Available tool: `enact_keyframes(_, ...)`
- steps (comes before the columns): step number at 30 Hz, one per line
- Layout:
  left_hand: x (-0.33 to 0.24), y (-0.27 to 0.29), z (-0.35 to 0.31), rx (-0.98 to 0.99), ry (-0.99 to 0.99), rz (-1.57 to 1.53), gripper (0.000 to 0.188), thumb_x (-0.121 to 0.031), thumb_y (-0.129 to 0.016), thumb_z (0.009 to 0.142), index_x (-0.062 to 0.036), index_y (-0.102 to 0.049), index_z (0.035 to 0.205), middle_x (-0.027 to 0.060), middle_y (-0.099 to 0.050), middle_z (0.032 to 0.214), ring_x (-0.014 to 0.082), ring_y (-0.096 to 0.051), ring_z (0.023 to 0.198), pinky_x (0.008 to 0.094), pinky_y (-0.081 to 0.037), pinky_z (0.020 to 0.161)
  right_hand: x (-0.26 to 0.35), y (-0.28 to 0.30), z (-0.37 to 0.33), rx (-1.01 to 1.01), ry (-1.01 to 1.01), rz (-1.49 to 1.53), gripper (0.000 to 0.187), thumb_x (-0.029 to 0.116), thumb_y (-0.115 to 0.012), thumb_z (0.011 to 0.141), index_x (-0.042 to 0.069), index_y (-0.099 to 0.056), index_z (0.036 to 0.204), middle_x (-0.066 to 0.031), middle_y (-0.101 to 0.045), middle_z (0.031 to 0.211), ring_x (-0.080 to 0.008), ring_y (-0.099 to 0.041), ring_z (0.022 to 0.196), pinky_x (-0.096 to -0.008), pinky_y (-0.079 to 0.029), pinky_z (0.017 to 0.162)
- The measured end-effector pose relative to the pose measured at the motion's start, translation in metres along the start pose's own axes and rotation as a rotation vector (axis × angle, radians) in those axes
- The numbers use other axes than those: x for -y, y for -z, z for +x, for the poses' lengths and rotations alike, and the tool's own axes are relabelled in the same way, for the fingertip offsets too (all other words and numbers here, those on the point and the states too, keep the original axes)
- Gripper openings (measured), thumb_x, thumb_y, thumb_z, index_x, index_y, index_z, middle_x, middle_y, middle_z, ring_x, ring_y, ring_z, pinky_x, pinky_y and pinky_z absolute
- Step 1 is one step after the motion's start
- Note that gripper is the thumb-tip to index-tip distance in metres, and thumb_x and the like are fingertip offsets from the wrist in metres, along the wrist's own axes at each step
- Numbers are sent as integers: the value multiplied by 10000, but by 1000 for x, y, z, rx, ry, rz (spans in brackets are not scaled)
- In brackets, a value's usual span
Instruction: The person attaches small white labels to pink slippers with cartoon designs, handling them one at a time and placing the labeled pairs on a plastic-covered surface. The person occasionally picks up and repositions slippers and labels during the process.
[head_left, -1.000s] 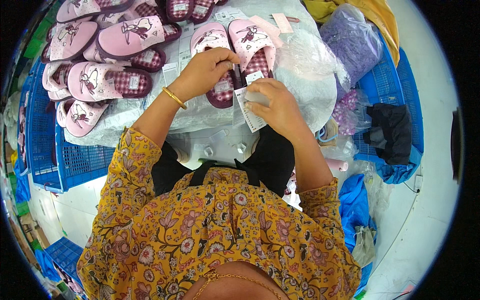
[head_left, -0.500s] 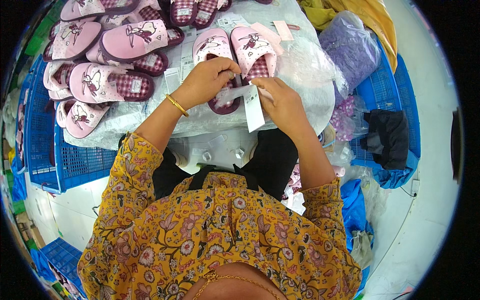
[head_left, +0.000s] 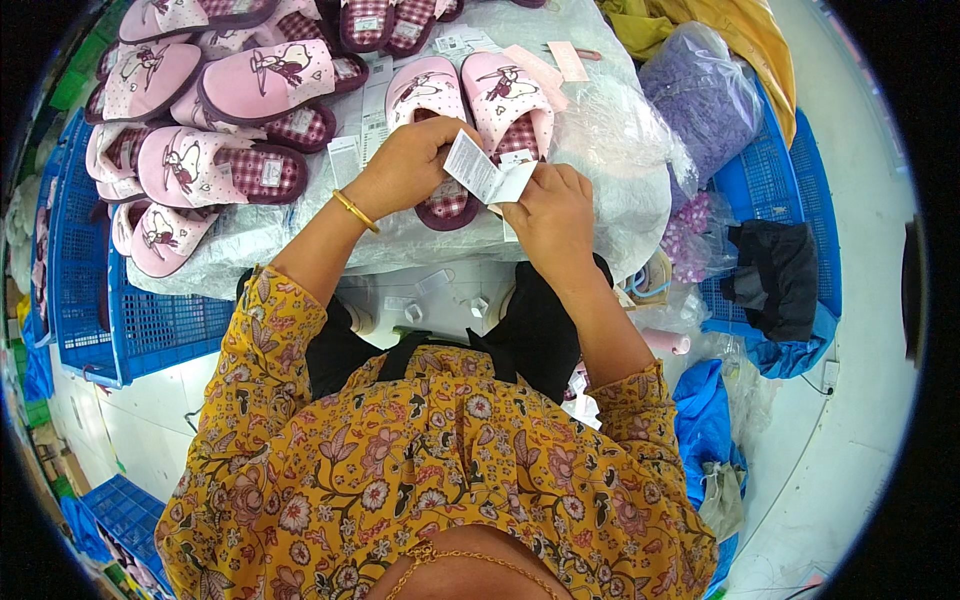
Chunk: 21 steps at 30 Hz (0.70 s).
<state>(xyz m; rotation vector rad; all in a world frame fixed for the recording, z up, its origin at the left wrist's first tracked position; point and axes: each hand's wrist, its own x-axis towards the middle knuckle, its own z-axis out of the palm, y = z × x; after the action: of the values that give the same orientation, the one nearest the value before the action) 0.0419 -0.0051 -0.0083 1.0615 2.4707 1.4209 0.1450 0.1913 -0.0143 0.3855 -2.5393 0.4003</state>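
Tag risk: the folded white tag (head_left: 471, 165) could be creased or torn if pulled unevenly.
Tag place: upper centre, between the hands, above the pair of pink slippers (head_left: 508, 92).
Right hand (head_left: 553, 208): closed, the tag's right end pinched.
Left hand (head_left: 412, 162): fingers curled beside its left end; whether anything is gripped cannot be told.

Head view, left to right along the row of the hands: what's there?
Pile of pink slippers → gold bracelet → left hand → folded white paper tag → right hand → pink-purple bundle in clear plastic → black cloth.
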Motion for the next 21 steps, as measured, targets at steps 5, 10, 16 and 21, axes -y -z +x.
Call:
enact_keyframes(5, -2, -1, 0, -6, 10, -20, 205, 12, -604, 873, -65, -676, 1048, 73, -713, 977, 179, -676, 904, 299, -519, 819, -2, -7, 2, 98, 96, -120, 239, 212, -766, 689, 55, -698, 855, -47, -653, 944, -243, -586, 934, -408, -414, 863)
enact_keyframes(10, 0, 4, -1, 5, 78, -13, 200, -69, -614, 872, -58, -675, 1062, 127, -708, 987, 279, -678, 913, 347, -523, 810, -13, -2, 11, 10, 71, -61, 226, 179, -748, 722, 50, -641, 873, -86, -628, 1007, -274, -593, 923, -399, -460, 825)
enact_keyframes(16, 11, 8, -1, 37, 90, -120, 234, -97, -635, 867, -55, -672, 1095, 144, -711, 1024, 275, -685, 936, 343, -524, 822, -17, 6, 19, 72, 320, 296, 193, 102, -671, 820, 69, -565, 977, -122, -608, 1041, -335, -621, 937, -436, -522, 765)
enact_keyframes(21, 8, 19, 5, 173, 36, -258, 216, -23, -641, 880, -42, -683, 1091, 36, -704, 993, 107, -627, 909, 267, -506, 812, -22, 3, 17, 33, -14, 295, 176, 92, -656, 852, 62, -552, 991, -160, -615, 977, -390, -631, 800, -463, -519, 679)
